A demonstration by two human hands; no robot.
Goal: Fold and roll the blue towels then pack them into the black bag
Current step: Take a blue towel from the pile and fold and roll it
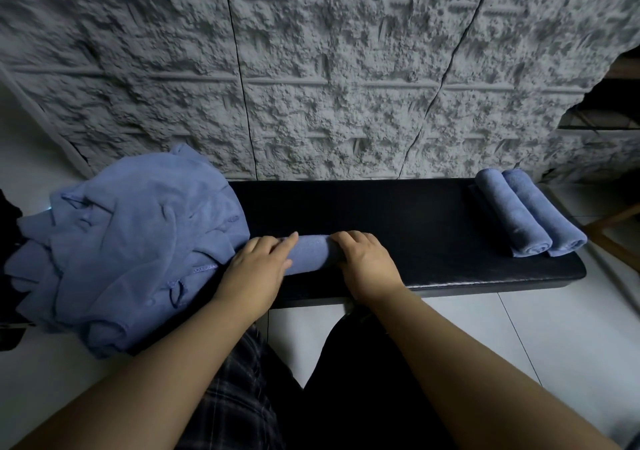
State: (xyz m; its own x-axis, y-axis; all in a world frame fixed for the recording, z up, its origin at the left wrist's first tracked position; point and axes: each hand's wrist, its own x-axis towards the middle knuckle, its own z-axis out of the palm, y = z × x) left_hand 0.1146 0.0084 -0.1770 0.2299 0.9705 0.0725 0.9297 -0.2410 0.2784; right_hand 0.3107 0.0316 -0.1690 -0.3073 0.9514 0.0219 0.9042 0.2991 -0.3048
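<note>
A partly rolled blue towel [311, 252] lies across the front of the black padded bench [433, 228]. My left hand [256, 269] rests on the roll's left end, its fingers laid fairly straight over the top. My right hand [367, 262] covers the right end with its fingers curled over the far side of the roll. A loose pile of blue towels [131, 242] covers the bench's left end and touches my left hand. Two finished towel rolls [512, 217] [550, 221] lie side by side at the bench's right end.
A dark object [8, 235], mostly hidden by the pile, sits at the left edge; I cannot tell what it is. A rough grey wall [329, 69] rises right behind the bench. White floor tiles [519, 328] and a wooden frame [613, 238] lie to the right.
</note>
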